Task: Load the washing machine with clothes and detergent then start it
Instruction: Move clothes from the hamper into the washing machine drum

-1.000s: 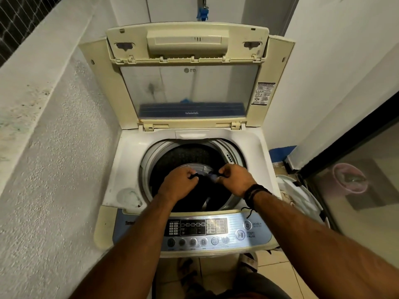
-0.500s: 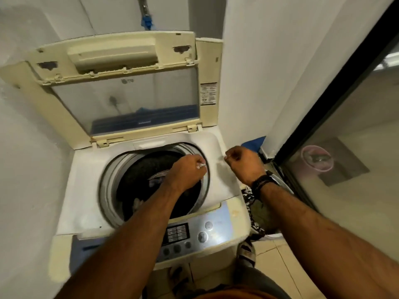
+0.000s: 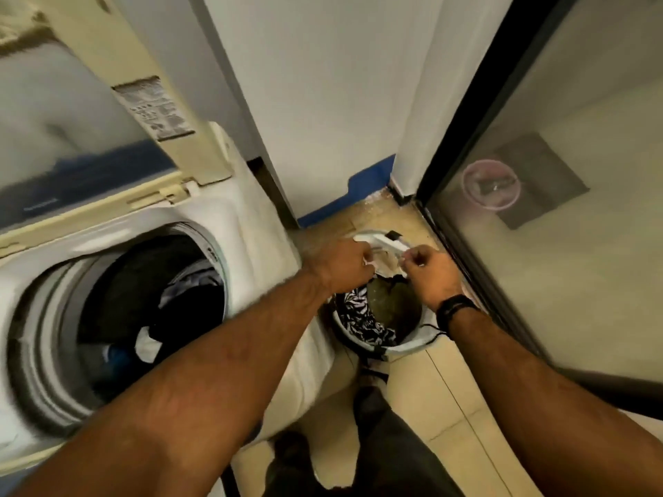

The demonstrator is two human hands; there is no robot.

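From the head view I see both hands out over the laundry basket [image 3: 412, 347] that stands on the tiled floor [image 3: 448, 396] just beside the washing machine [image 3: 258, 224]; my left hand [image 3: 342, 267] has its grip curled round a small pale scrap I cannot identify, and my right hand [image 3: 432, 272] pinches a small pale bit as well, though blur hides what it is; a black band [image 3: 455, 306] sits on the right wrist; in the basket lie a black-and-white patterned garment [image 3: 358, 317] and an olive one [image 3: 393, 304]; the machine's lid [image 3: 107, 84] stands raised, and its drum [image 3: 118, 317] holds dark clothes [image 3: 172, 292] with a white piece among them.
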